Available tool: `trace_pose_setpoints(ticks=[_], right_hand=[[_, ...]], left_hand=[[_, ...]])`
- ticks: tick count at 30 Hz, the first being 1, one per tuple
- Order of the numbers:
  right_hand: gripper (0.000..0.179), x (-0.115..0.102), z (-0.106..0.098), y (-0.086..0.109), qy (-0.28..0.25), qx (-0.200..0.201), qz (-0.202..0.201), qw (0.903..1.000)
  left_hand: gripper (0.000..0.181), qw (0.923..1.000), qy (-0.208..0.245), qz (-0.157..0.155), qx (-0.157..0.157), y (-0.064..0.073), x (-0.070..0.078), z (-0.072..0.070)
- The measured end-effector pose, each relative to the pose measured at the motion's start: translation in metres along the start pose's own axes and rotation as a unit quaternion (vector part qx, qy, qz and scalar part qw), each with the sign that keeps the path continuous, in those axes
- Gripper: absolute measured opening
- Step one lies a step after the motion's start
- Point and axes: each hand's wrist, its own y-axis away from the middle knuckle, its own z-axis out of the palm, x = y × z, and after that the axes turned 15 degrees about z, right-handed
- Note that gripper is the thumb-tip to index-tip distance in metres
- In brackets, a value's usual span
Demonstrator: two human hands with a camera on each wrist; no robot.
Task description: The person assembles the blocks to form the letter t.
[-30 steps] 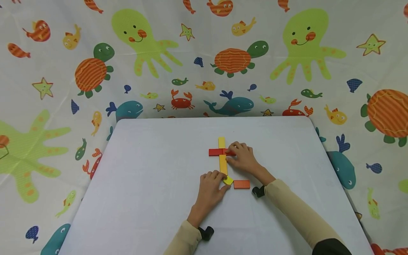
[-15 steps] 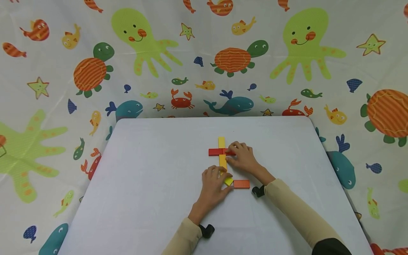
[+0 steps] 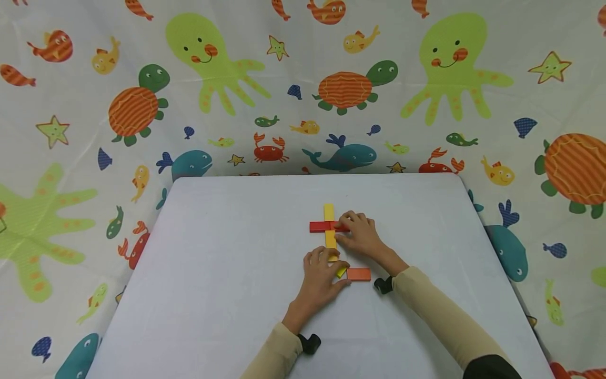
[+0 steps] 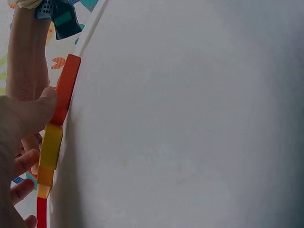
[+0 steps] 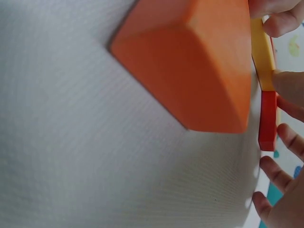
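My left hand (image 3: pixel 322 276) bends around a small bright yellow block (image 3: pixel 341 272), index finger on its far side and thumb on its near side; much of the block is hidden. In the left wrist view the thumb (image 4: pixel 45 107) overlaps the edge of an orange block (image 4: pixel 69 88). My right hand (image 3: pixel 362 231) pinches the right-hand red block (image 3: pixel 344 229), which lies across a column of yellow blocks (image 3: pixel 330 239). Its thumb (image 5: pixel 289 88) is down by the yellow block, where yellow and red meet in the right wrist view.
The orange block (image 3: pixel 359 274) lies just right of the small yellow block. A left red block (image 3: pixel 319 227) and an upper yellow block (image 3: pixel 329 211) complete a cross shape. All lie on a white table (image 3: pixel 227 252), with a sea-animal cloth (image 3: pixel 284 68) behind it.
My left hand has shifted slightly right, now covering more of the small bright yellow block. My right hand and the orange block have stayed almost in place.
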Motion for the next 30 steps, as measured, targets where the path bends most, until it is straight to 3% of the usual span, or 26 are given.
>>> trace_pose_setpoints(ticks=[17,30], right_hand=[[0.032,-0.003,-0.001,-0.001,-0.002,0.004,-0.008,1.0],[0.029,0.0,-0.004,-0.002,-0.017,-0.007,-0.008,0.9998]], left_hand=[[0.036,0.9998,-0.019,0.004,0.008,0.002,-0.004,0.001],[0.033,0.9996,-0.003,-0.027,0.01,0.011,-0.031,-0.015]])
